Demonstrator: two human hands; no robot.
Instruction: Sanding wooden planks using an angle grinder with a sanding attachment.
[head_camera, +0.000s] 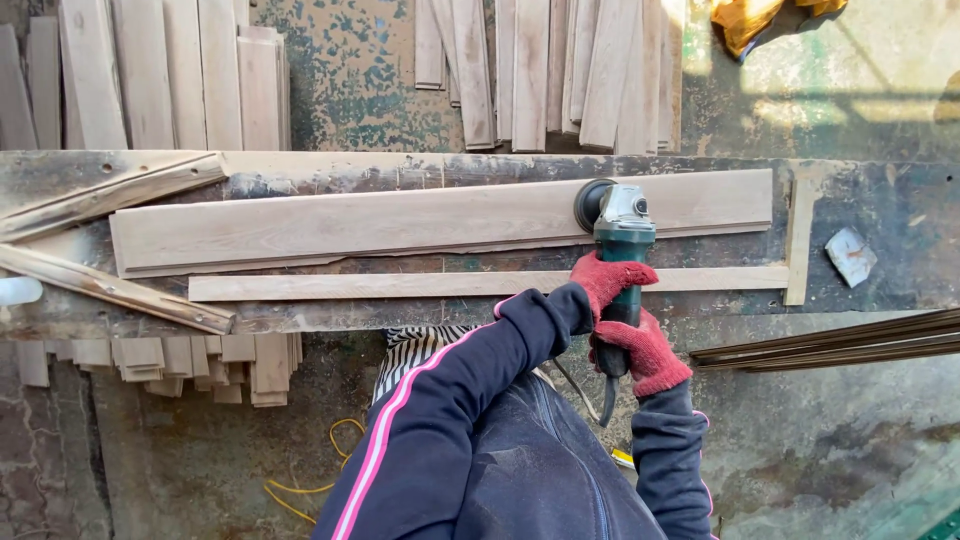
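Both my hands wear red gloves and grip a green angle grinder (622, 240). My left hand (606, 281) wraps the body just behind the grey head. My right hand (646, 352) holds the rear handle, where the cord hangs down. The grinder's black disc (590, 206) rests on the right part of a long wide wooden plank (380, 228) lying across the worn workbench (880, 215). A narrow wooden strip (400, 286) lies parallel to the plank, just in front of it.
Planks lean in stacks beyond the bench at the left (170, 70) and centre (545, 70). Rough slats (110, 290) lie at the bench's left end, short offcuts (190, 358) below. A pale scrap (851, 255) and dark metal strips (830, 345) sit right. Yellow cord (320, 470) lies on the floor.
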